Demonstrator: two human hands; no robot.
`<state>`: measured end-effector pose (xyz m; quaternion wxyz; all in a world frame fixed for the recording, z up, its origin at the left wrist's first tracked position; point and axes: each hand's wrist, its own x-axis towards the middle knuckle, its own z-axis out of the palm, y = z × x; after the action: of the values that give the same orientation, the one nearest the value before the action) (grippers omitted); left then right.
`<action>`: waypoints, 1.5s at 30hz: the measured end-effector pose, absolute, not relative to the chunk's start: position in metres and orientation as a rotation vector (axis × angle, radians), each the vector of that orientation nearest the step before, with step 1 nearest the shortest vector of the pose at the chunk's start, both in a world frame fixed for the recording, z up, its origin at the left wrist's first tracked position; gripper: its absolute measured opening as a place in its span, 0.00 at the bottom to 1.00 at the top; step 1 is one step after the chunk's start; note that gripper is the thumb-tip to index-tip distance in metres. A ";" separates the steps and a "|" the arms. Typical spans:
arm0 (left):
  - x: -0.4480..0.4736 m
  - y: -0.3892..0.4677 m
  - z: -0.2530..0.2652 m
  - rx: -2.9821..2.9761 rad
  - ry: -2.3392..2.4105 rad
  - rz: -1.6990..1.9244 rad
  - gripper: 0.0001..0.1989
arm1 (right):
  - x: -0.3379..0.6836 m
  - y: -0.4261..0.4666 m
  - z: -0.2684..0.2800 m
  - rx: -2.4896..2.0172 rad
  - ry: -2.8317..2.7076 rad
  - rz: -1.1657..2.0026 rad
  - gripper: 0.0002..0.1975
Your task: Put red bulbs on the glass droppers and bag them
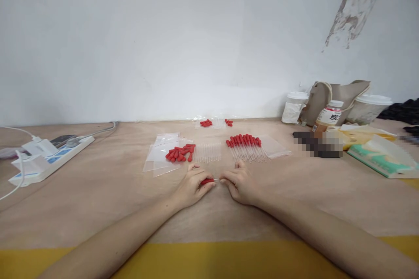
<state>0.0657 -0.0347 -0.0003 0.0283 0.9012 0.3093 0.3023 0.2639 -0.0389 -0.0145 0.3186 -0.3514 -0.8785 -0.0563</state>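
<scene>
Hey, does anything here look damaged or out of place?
Yes, the white painted wall is damaged at upper right: a long, jagged patch of peeled paint exposes a grey-brown layer, unlike the smooth surface around it. The small red bulbs lie jumbled beside neatly rowed clear thin tubes.

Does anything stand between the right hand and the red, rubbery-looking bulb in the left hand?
Only the thin, clear tube in the gap; nothing else visible lies between the right hand and the bulb.

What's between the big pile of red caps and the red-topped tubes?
A row of clear tubes lies between the caps and the red-topped tubes in the head view.
</scene>
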 end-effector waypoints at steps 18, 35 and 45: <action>0.044 -0.017 0.002 2.640 1.033 0.880 0.08 | 0.300 -0.005 0.017 -1.785 -1.873 0.312 0.13; 0.046 -0.024 0.006 2.708 0.828 0.500 0.18 | 0.275 0.047 0.008 -2.089 -1.770 0.008 0.15; 0.048 -0.025 0.007 2.704 0.844 0.529 0.17 | 0.271 0.039 0.013 -2.006 -1.799 -0.001 0.16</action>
<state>0.0478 -0.0247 0.0073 0.1295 0.9304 0.2906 0.1820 0.2713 0.0386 0.0131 0.2216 -0.7261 -0.6509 -0.0005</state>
